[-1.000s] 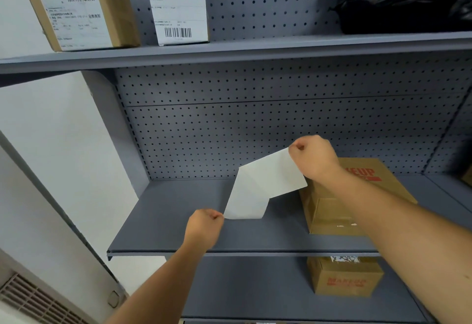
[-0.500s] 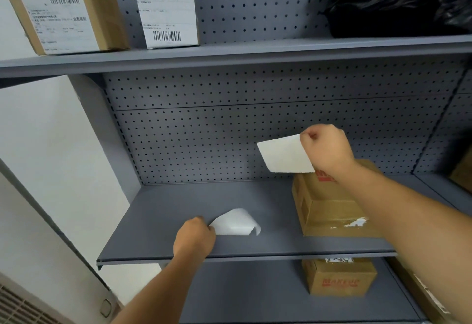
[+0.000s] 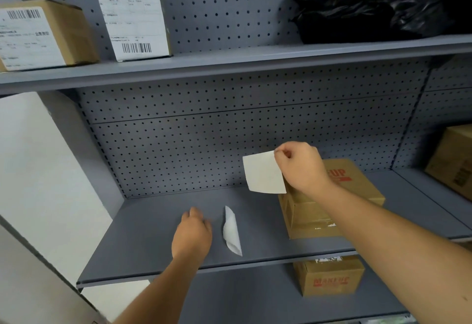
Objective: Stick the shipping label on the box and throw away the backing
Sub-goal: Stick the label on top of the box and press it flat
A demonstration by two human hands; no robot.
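Observation:
My right hand [image 3: 301,166] pinches the top corner of a white shipping label [image 3: 264,173], which hangs in the air just left of a brown cardboard box [image 3: 332,206] with red print on top. The box stands on the grey middle shelf [image 3: 153,242]. A curled white backing sheet [image 3: 232,231] lies loose on that shelf. My left hand [image 3: 192,234] rests on the shelf just left of the backing, apart from it and holding nothing, its fingers loosely curled.
On the upper shelf stand two labelled boxes [image 3: 43,34] [image 3: 132,11] and a black plastic bag [image 3: 378,1]. Another printed box [image 3: 329,276] sits on the shelf below, and one more [image 3: 454,162] at the far right. A pegboard back wall [image 3: 204,139] closes the shelf.
The label and backing came apart. My left hand put the backing down on the shelf and let go. My right hand carried the label up beside the box.

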